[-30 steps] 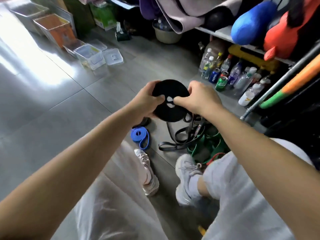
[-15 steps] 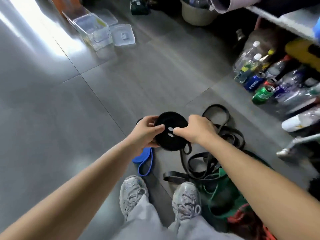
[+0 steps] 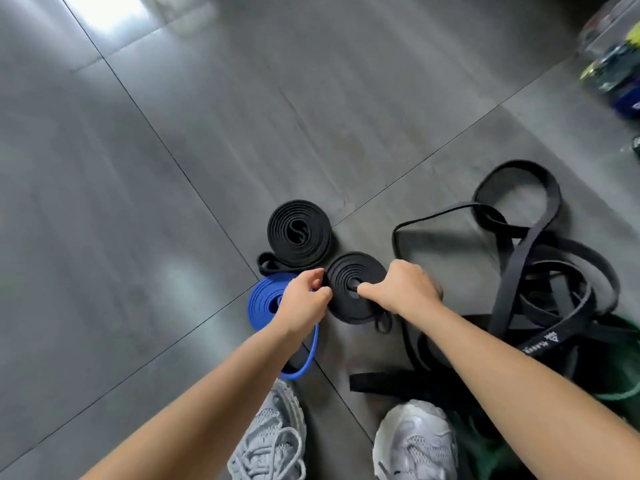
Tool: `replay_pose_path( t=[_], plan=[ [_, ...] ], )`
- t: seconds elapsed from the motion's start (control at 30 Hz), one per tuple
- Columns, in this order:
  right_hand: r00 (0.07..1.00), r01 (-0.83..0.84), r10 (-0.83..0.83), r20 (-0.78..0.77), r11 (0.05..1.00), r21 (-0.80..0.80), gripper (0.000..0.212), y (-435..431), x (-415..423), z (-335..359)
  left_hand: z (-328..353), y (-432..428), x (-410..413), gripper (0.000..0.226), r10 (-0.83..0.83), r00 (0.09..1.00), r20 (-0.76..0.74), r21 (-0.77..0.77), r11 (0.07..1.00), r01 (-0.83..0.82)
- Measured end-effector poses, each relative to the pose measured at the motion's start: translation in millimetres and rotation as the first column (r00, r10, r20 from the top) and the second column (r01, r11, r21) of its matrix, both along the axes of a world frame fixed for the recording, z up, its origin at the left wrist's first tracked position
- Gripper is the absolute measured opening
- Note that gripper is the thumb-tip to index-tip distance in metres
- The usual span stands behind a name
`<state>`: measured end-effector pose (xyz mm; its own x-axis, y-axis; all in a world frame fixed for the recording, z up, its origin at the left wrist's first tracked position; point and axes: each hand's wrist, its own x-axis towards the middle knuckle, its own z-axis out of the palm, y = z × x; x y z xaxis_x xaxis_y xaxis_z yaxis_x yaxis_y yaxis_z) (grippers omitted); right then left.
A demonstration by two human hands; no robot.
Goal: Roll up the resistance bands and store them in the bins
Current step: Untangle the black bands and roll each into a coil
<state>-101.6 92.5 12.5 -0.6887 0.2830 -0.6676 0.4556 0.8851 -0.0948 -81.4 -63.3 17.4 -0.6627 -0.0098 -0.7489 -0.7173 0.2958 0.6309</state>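
Entry: small black coil [image 3: 356, 285], a rolled resistance band, lies flat on the grey tiled floor [image 3: 166, 174], held between both hands. The right hand [image 3: 405, 289] grips it from the right: one digit reaches to the hole at the coil's centre, and the rest of the hand is curled over the right rim, which it hides. The left hand [image 3: 304, 299] sits at the opposite rim with its fingers curled and their tips at the coil's edge; I cannot tell whether they pinch it or only touch it. A short loop of the band's free end sticks out on the near side of the grip, just below the right hand. Just beyond the grip lies a larger black coil [image 3: 299, 233], flat and almost touching the held one. Directly left of the grip, partly under the left hand, is a blue coil [image 3: 265, 301], its loose tail trailing back along the left forearm. Right of the grip sprawl loose black bands [image 3: 540, 258], unrolled and tangled, one bearing white print I cannot read. Further right and nearer me, green material [image 3: 620, 344] shows beneath them. Nearest me, behind the grip, two grey mesh shoes [image 3: 415, 441] stand apart. Far beyond and to the right, blurred bottles [image 3: 613, 67].
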Motion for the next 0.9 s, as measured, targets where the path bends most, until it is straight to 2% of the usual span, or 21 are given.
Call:
replay_pose_path(
  t=[0.07,0.2,0.33,0.43,0.5,0.6,0.67,0.7,0.73,0.8,0.87,0.9],
  plan=[
    [1.0,-0.008,0.008,0.003,1.0,0.013,0.045,-3,-3,-10,-7,-1,-1,0.041,0.013,1.0,0.01,0.015,1.0,-0.013],
    [1.0,-0.012,0.012,0.0,0.999,0.037,0.045,-7,-7,-18,-14,-3,1,0.017,0.032,0.999,-0.01,-0.041,0.999,-0.032],
    [0.999,0.021,-0.021,-0.042,1.0,-0.018,0.043,-8,-7,-26,-14,4,5,0.028,0.014,0.997,-0.076,-0.149,0.989,-0.025],
    [0.995,0.044,-0.056,-0.083,0.988,-0.146,0.037,1,8,-30,-11,12,7,0.025,-0.115,0.981,-0.158,-0.272,0.96,0.069],
    [0.987,0.105,-0.134,-0.088,0.955,-0.278,0.036,14,20,-29,-10,18,7,0.041,-0.215,0.955,-0.204,-0.347,0.928,0.135],
    [0.947,0.178,-0.264,-0.181,0.904,-0.389,0.03,36,39,-27,-10,26,8,0.041,-0.356,0.923,-0.147,-0.338,0.895,0.291],
    [0.904,0.192,-0.3,-0.305,0.921,-0.338,0.019,49,53,-30,-12,29,8,0.041,-0.441,0.896,-0.053,-0.332,0.854,0.401],
    [0.902,0.202,-0.298,-0.314,0.931,-0.304,0.019,54,60,-30,-14,29,7,0.041,-0.455,0.89,-0.028,-0.337,0.843,0.42],
    [0.922,0.201,-0.274,-0.273,0.943,-0.265,0.023,59,66,-32,-16,29,6,0.04,-0.453,0.892,-0.015,-0.347,0.839,0.42],
    [0.989,0.086,-0.1,-0.105,0.988,-0.124,0.031,62,79,-36,-17,29,4,0.039,-0.439,0.899,-0.003,-0.361,0.838,0.408],
    [0.998,-0.067,0.067,-0.017,0.998,-0.021,0.023,59,86,-37,-15,33,2,0.041,-0.454,0.891,0.011,-0.382,0.821,0.424],
    [0.997,-0.077,0.077,-0.033,0.997,-0.015,0.016,56,87,-33,-12,37,2,0.043,-0.476,0.879,0.016,-0.401,0.803,0.441]
  ],
)
